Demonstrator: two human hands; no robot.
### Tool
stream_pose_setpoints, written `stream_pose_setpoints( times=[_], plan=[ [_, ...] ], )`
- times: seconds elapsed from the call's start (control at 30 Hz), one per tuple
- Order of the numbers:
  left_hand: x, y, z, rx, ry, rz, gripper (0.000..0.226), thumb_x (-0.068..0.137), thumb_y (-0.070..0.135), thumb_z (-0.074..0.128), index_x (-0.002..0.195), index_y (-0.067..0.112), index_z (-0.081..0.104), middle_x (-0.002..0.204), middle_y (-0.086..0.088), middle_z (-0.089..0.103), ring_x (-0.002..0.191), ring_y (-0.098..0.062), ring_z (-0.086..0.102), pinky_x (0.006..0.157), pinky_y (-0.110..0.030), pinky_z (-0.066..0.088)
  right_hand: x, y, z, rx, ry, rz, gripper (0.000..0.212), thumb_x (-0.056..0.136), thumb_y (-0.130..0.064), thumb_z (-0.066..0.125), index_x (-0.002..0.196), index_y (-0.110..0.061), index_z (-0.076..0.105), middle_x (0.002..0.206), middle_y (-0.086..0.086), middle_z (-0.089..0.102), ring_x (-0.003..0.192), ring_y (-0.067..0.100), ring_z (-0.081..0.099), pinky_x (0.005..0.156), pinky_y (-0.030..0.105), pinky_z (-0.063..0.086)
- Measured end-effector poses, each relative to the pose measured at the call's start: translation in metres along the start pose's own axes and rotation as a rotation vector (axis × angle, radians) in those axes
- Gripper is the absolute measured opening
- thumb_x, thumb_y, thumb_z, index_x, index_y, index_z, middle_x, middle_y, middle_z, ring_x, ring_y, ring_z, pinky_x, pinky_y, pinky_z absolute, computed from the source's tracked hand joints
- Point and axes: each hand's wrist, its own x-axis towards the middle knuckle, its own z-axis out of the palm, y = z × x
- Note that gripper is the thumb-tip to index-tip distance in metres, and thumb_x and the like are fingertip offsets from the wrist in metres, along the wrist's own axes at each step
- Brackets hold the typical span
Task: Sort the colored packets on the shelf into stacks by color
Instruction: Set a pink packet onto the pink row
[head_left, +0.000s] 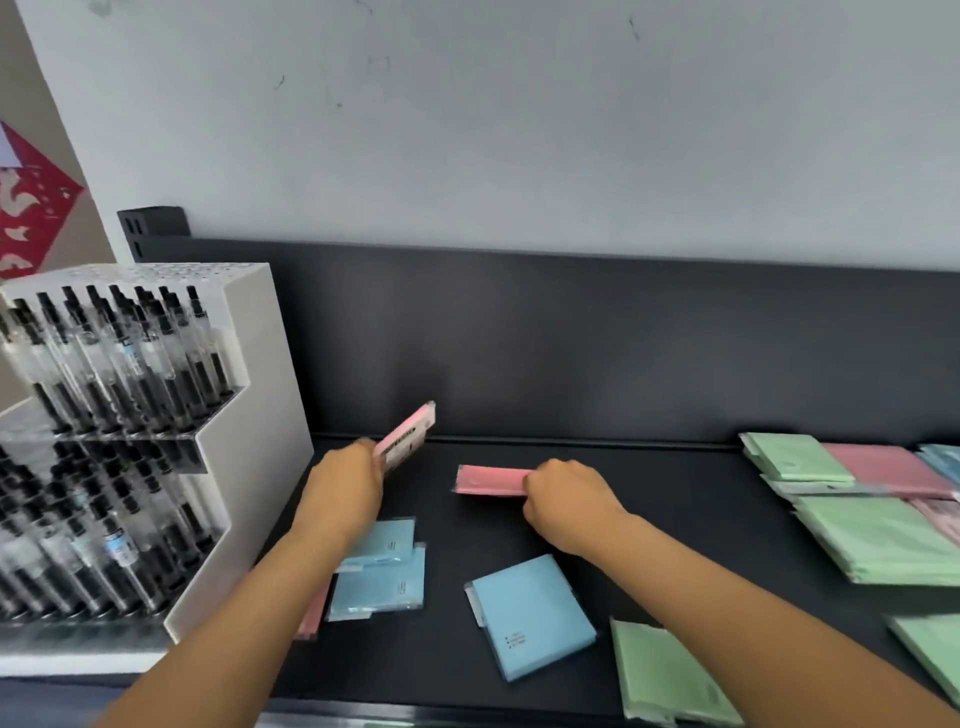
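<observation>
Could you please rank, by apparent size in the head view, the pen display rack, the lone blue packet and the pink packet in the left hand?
1. Pen display rack
2. Lone blue packet
3. Pink packet in the left hand, seen edge-on and farther away

We have a single view, taken from a wide-angle camera on the person's head, looking forward and down across the dark shelf (649, 545) towards its black back panel (597, 343) and the pale wall (519, 130) above it. We sit close in: both forearms reach up from the bottom edge, the left hand (340, 480) and the right hand (569, 501) lie near the middle of the frame, and straight lines bow towards the edges. At the left border we catch the white pen display (156, 441), and at the right the packets (878, 525) run out of frame.
</observation>
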Motion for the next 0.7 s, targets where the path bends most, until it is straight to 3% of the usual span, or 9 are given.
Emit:
stream_pose_setpoints(
  times=[0.17,0.3,0.47,0.7],
  plan=[
    [-0.011,0.028,-0.005,-0.143,0.113,0.13,0.025,0.098,0.022,0.041,0.115,0.011,0.056,0.105,-0.015,0.067,0.085,-0.032,0.063,0.071,-0.037,0.052,-0.012,0.015,-0.002,0.256,0.055,0.146,0.029,0.095,-0.018,0.039,0.117,-0.013,0.058,0.104,0.013,0.065,0.082,0.029,0.059,0.064,0.033,0.043],
    [-0.019,0.044,-0.009,-0.286,0.169,0.154,0.028,0.099,0.025,0.039,0.119,0.012,0.055,0.111,-0.013,0.066,0.087,-0.028,0.063,0.075,-0.036,0.054,-0.023,0.032,-0.005,0.455,0.215,0.259,0.022,0.096,-0.016,0.041,0.11,-0.009,0.057,0.116,0.014,0.064,0.092,0.033,0.063,0.071,0.036,0.053],
    [-0.026,0.063,-0.011,-0.466,0.181,0.141,0.028,0.099,0.024,0.041,0.121,0.015,0.055,0.116,-0.009,0.064,0.083,-0.018,0.057,0.07,-0.029,0.05,-0.04,0.051,-0.01,0.725,0.363,0.334,0.025,0.1,-0.021,0.038,0.107,-0.01,0.058,0.123,0.008,0.062,0.096,0.026,0.063,0.079,0.039,0.055],
    [-0.036,0.094,-0.006,-0.516,0.15,0.211,0.03,0.098,0.024,0.041,0.123,0.015,0.053,0.118,-0.009,0.063,0.087,-0.018,0.058,0.071,-0.028,0.05,-0.062,0.068,-0.012,0.805,0.439,0.371,0.022,0.099,-0.022,0.04,0.103,-0.011,0.059,0.118,0.005,0.065,0.095,0.024,0.064,0.08,0.043,0.055]
  ],
)
